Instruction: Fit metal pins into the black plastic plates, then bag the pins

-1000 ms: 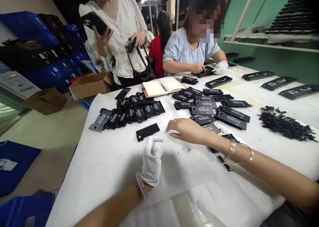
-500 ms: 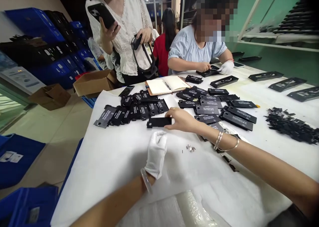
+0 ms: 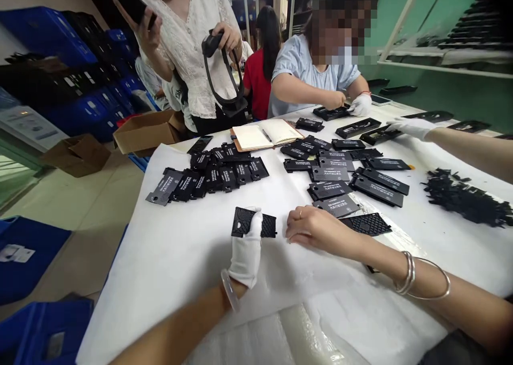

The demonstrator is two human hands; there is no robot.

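Note:
My left hand (image 3: 247,253), in a white glove, grips a black plastic plate (image 3: 267,226), thumb across its ribbed face. Bare, my right hand (image 3: 310,227) is just right of the plate, low over the white table cover (image 3: 192,247); its fingers are bent together, and anything between them is hidden. Behind my left hand, black plates with white print (image 3: 214,178) lie overlapped in rows. More printed plates (image 3: 331,173) are piled behind my right hand, and a ribbed black plate (image 3: 368,224) lies beside its wrist.
An open notebook (image 3: 266,135) with a pen lies at the far edge. A heap of small black parts (image 3: 467,196) is at the right. Across the table a person handles a black tray (image 3: 331,113); another person's gloved hand (image 3: 412,128) reaches in from the right.
The black plate is now in my left hand, ribbed face showing, nearer to me. My right hand has let go of it and moved right and nearer. Another person's gloved hand has appeared at the right.

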